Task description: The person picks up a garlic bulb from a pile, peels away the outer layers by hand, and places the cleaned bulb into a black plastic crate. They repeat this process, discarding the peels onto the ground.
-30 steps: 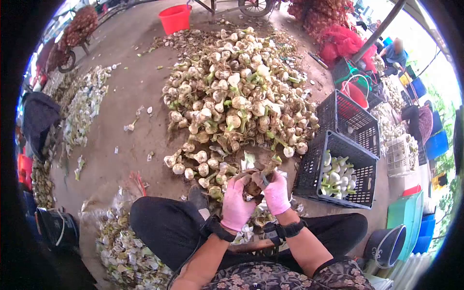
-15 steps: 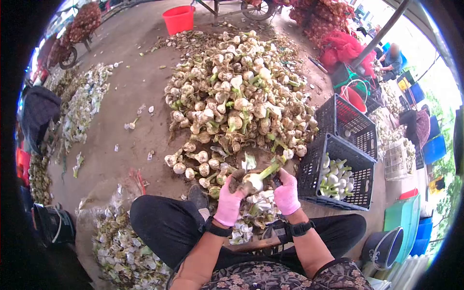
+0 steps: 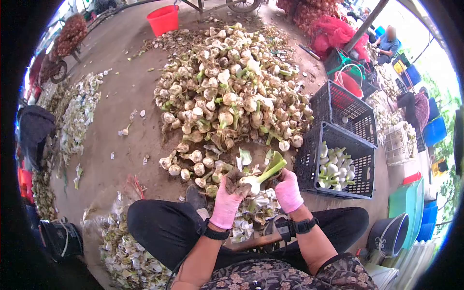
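In front of my lap, my left hand, in a pink glove with soiled fingertips, is closed around the root end of a garlic bulb. The bulb is pale, and its thick green stem slants up to the right, with a leaf flap standing away from it. My right hand, gloved the same way, is beside the stem with its fingers curled in; whatever they pinch is hidden. Below the hands lie papery garlic peelings. Unpeeled garlic bulbs lie just beyond my left hand.
A large heap of garlic rises ahead. On the right, a black crate contains cleaned bulbs, with another black crate behind it. A red bucket stands at the back. Peelings cover the ground left of my knee. A person sits far right.
The view has shifted slightly, so the heap and crates appear further left and up. A leaf flap now spreads from the stem. Both hands stay around the same bulb.
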Demonstrator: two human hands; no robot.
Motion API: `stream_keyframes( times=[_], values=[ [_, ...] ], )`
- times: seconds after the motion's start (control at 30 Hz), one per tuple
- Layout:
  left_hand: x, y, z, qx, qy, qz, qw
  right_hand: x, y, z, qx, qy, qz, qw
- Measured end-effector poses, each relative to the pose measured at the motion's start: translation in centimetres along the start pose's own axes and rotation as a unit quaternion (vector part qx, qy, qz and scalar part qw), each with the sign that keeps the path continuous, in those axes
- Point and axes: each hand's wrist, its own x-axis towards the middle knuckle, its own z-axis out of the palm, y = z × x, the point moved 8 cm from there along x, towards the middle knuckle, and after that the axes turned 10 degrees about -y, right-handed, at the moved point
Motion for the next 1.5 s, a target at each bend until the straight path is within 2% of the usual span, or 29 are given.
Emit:
stream_keyframes(
  times=[0.13,0.17,0.23,0.27,0.3,0.37,0.43,0.5,0.57,0.63,0.67,0.7,0.77,0.83,0.87,0.9,0.93,0.97,1.03,1.07,1.13,1.2,1.23,1.3,1.37,1.43,1.47,1.5],
  values=[
    [0.0,-1.8,-0.1,-0.099,0.005,-0.066,0.993,0.6,0.2,-0.2,0.032,0.005,0.010,0.999],
    [-0.2,-3.2,0.4,-0.307,-0.014,-0.118,0.944,0.6,-0.4,0.0,0.004,0.005,-0.010,1.000],
    [-0.4,-3.8,1.8,-0.500,-0.030,-0.165,0.850,0.7,-0.4,0.2,-0.023,0.003,-0.029,0.999],
    [0.0,-2.7,0.8,-0.248,-0.006,-0.112,0.962,0.9,-0.1,0.4,-0.035,-0.010,-0.032,0.999],
    [0.3,-0.6,0.3,0.023,0.018,-0.051,0.998,0.9,-0.1,0.6,-0.047,-0.022,-0.036,0.998],
    [0.1,-0.7,0.3,-0.010,0.011,-0.086,0.996,1.0,-0.5,0.4,-0.025,-0.014,-0.032,0.999],
    [0.2,-0.7,1.7,-0.089,-0.058,-0.088,0.990,1.2,-0.8,-0.3,-0.004,-0.001,-0.028,1.000],
    [0.1,-0.8,2.3,-0.066,-0.080,-0.073,0.992,1.7,-1.4,-1.3,-0.149,0.025,-0.049,0.987],
    [-0.3,-1.9,3.3,-0.167,-0.099,-0.119,0.974,2.6,0.1,-2.3,-0.167,0.058,-0.063,0.982],
    [-0.4,-1.9,3.6,-0.147,-0.122,-0.110,0.975,3.0,0.7,-3.3,-0.304,0.118,-0.059,0.943],
    [-0.4,-1.9,3.6,-0.149,-0.113,-0.122,0.975,3.5,2.6,-3.9,-0.321,0.078,0.019,0.944],
    [-0.5,-1.9,3.5,-0.152,-0.102,-0.132,0.974,3.1,2.6,-4.3,-0.320,0.078,0.019,0.944],
    [-0.6,-1.1,3.4,-0.188,-0.094,-0.118,0.970,2.0,1.4,-3.7,-0.416,0.043,-0.082,0.905],
    [-0.1,-0.9,3.4,-0.131,-0.109,-0.119,0.978,0.7,-0.3,-3.6,-0.383,0.010,-0.073,0.921],
    [0.0,-1.0,3.5,-0.133,-0.110,-0.120,0.978,0.4,-0.5,-3.4,-0.192,-0.040,-0.046,0.979],
    [0.1,-1.0,3.5,-0.110,-0.117,-0.117,0.980,-0.1,-0.8,-2.8,0.007,-0.086,-0.017,0.996],
    [0.1,-1.0,3.6,-0.087,-0.124,-0.113,0.982,-0.5,-1.9,-2.2,0.039,-0.130,-0.009,0.991],
    [0.2,-0.9,3.7,-0.062,-0.131,-0.108,0.983,-0.4,-2.1,-2.3,0.039,-0.128,-0.009,0.991],
    [0.2,-0.3,3.7,-0.026,-0.131,-0.101,0.986,-0.4,-3.2,-0.6,0.027,-0.204,-0.039,0.978],
    [0.2,-0.3,3.6,0.003,-0.134,-0.115,0.984,-0.4,-3.3,-0.3,0.011,-0.198,-0.002,0.980],
    [-0.1,-0.4,3.4,0.033,-0.133,-0.128,0.982,-0.1,-2.8,-0.3,0.007,-0.192,0.014,0.981],
    [-0.8,-1.8,2.9,-0.174,-0.054,-0.182,0.966,0.1,-2.9,-0.3,-0.006,-0.166,0.023,0.986],
    [-0.7,-1.6,2.9,-0.174,-0.053,-0.181,0.967,0.1,-2.8,0.0,-0.006,-0.167,0.023,0.986],
    [-0.7,-1.2,3.5,-0.282,-0.056,-0.185,0.940,-0.1,-2.7,0.1,0.020,-0.136,0.009,0.991],
    [-0.6,-1.9,3.1,-0.287,-0.063,-0.186,0.938,0.4,-2.4,0.5,0.006,-0.131,0.007,0.991],
    [-0.3,-2.3,3.3,-0.294,-0.100,-0.165,0.936,0.9,-2.4,0.8,-0.053,-0.115,-0.028,0.992],
    [-0.5,-2.6,3.5,-0.305,-0.131,-0.159,0.930,1.3,-2.5,0.8,-0.140,-0.108,-0.050,0.983],
    [-0.8,-2.7,3.5,-0.305,-0.131,-0.159,0.930,1.7,-2.1,0.7,-0.140,-0.108,-0.049,0.983]
  ],
)
